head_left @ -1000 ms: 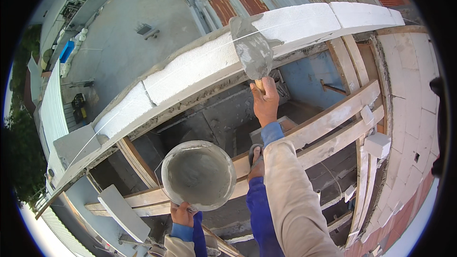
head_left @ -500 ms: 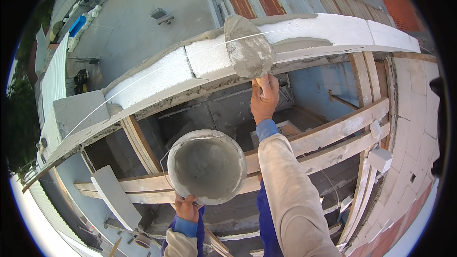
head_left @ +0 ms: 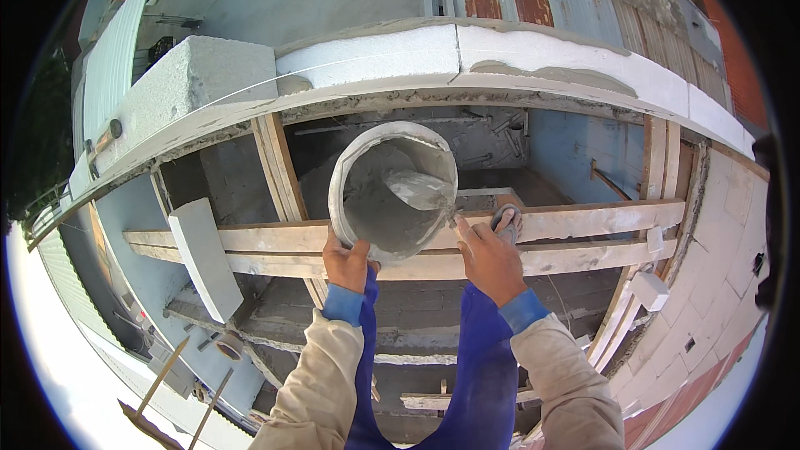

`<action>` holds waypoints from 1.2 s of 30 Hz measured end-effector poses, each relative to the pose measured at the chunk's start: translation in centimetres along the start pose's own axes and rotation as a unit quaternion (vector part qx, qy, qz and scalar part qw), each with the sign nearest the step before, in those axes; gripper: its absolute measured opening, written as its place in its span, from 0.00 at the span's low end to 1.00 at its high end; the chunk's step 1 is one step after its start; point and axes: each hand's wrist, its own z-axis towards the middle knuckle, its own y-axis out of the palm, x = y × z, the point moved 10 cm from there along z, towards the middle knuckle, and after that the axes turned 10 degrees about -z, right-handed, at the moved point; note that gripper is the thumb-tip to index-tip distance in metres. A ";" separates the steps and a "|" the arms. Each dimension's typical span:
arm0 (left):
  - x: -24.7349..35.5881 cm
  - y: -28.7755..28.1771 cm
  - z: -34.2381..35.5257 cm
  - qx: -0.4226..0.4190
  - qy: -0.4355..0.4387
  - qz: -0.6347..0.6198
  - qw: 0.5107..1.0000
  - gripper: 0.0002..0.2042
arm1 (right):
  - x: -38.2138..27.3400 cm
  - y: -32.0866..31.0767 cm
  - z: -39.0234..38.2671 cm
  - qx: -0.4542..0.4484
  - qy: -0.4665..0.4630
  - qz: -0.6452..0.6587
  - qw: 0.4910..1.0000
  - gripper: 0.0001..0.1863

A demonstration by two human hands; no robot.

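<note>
Head view: the left hand (head_left: 348,265), fingers curled closed, grips the near rim of the bucket (head_left: 338,192), apparently to steady it above the planks (head_left: 575,218). The right hand (head_left: 493,258) closes around the handle of the trowel (head_left: 415,189); its blade lies inside the bucket's mouth, which faces the wearer, presumably for access.

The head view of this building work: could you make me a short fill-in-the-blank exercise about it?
1. The right hand holds a ____.
2. The left hand holds a round ____.
3. The sleeve cuffs are ____ in colour.
4. Some corrugated sheets beyond the wall show reddish-brown ____.

Missing words: trowel; bucket; blue; rust.
</note>
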 end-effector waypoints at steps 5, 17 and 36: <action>3.6 2.6 0.8 -0.034 0.140 -0.016 0.989 0.20 | -4.7 -2.2 -0.3 -0.098 -0.007 0.079 0.992 0.26; -0.3 3.7 1.0 -0.016 0.022 0.165 0.986 0.26 | -5.4 2.0 -2.3 -0.285 0.219 0.607 0.709 0.30; -7.6 -5.6 -4.2 0.073 -0.119 -0.159 0.977 0.31 | 18.8 -3.6 11.7 0.292 0.082 0.515 0.801 0.22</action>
